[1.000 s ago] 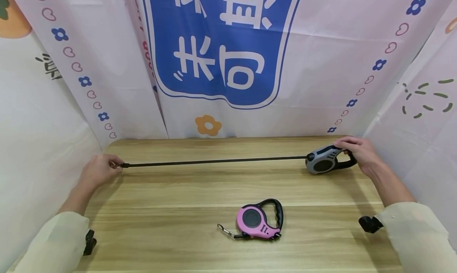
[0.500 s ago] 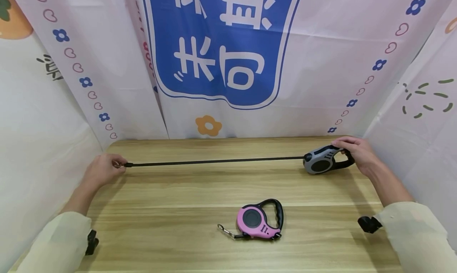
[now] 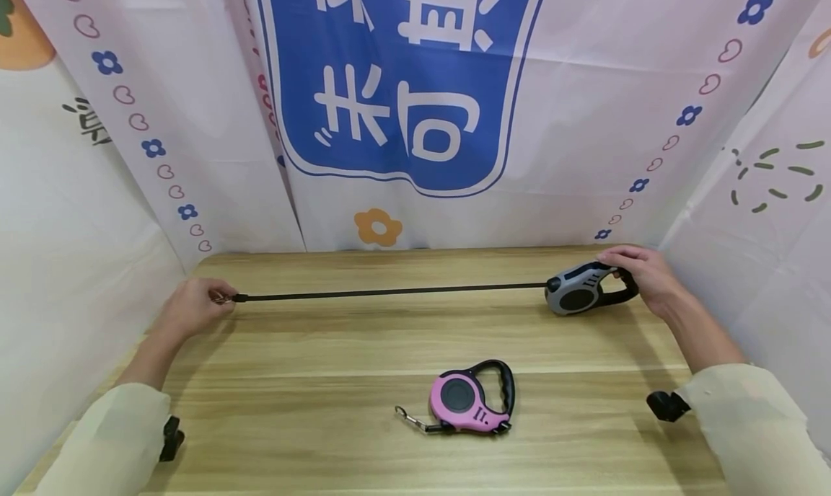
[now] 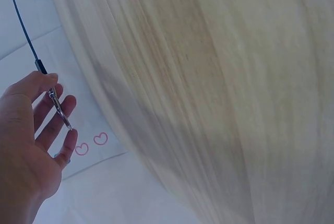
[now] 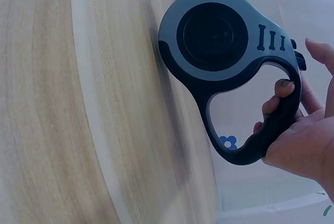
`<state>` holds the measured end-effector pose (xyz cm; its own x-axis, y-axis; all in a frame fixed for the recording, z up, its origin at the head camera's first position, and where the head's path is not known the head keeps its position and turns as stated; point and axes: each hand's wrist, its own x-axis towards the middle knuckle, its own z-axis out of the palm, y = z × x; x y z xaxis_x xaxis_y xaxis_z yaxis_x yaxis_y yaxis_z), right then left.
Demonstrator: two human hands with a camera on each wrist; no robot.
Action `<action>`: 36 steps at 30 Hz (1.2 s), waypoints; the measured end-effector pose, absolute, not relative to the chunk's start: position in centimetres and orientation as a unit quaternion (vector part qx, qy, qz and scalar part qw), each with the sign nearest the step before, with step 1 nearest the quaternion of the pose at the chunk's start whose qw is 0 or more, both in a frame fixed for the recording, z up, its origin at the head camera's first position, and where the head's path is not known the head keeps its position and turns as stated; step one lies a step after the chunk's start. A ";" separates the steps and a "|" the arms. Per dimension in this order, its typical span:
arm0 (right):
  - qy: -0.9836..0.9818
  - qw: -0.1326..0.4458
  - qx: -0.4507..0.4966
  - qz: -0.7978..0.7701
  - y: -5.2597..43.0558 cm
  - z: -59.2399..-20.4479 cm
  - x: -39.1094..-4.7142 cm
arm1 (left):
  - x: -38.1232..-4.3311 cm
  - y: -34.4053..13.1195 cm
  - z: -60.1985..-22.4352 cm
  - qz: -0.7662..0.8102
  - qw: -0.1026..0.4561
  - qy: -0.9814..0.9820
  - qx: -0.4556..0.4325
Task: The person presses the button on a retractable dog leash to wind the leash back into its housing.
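Note:
My right hand (image 3: 645, 276) grips the black handle of a grey retractable dog leash (image 5: 209, 83), fingers curled through its loop and thumb up beside the buttons. From its nose a black strap (image 3: 389, 292) runs straight and taut across to the left. At the far end my left hand (image 3: 195, 307) pinches the metal snap clip (image 4: 58, 106) between thumb and fingers; the other fingers spread behind it in the left wrist view. A pink retractable leash (image 3: 457, 395) lies nearer on the table, its small clip (image 3: 412, 420) pointing left.
The wooden table (image 3: 292, 395) reaches back to a printed cloth (image 3: 396, 85) hanging behind it. More white cloth (image 3: 71, 251) walls both sides close to my forearms. A black device (image 3: 669, 406) sits at my right cuff.
The grey leash has shifted left with my right hand, and my left hand has come slightly right with the clip. The strap between them is shorter. The pink leash stays put.

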<state>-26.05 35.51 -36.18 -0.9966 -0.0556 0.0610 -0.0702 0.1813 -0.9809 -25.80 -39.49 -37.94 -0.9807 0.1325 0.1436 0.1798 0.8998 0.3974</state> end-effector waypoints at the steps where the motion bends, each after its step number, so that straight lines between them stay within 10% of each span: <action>1: -0.769 0.005 0.043 0.638 35.5 -36.2 -26.0 | -25.8 -39.4 -38.0 -0.212 0.058 -0.972 -0.083; 36: -0.771 -0.005 0.050 0.635 35.1 -36.0 -26.0 | -25.9 -37.9 -38.0 -0.287 0.069 -0.938 -0.182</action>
<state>-25.96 35.10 -36.01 -0.9949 -0.0838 0.0556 -0.0706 0.1885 -0.9795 -25.90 -37.95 -37.96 -0.9246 0.3015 0.2328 0.3801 0.7698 0.5127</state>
